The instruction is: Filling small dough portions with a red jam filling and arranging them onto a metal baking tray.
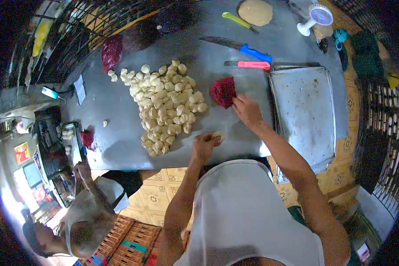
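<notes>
Cannot see the whole dough piece (219, 136), partly covered by the left hand (203, 145), just off centre toward three o'clock. Cannot make out the co-worker's hands (83, 170) at eight o'clock, blurred, or the phone screen (50, 92) toward ten, too small.

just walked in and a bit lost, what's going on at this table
The person's left hand holds a small pale dough piece near the table's close edge, while the right hand has its fingertips at a dark red lump. A big cluster of pale dough balls lies to the left, and a metal tray sits to the right. Farther left, a co-worker is at the same table.
</notes>
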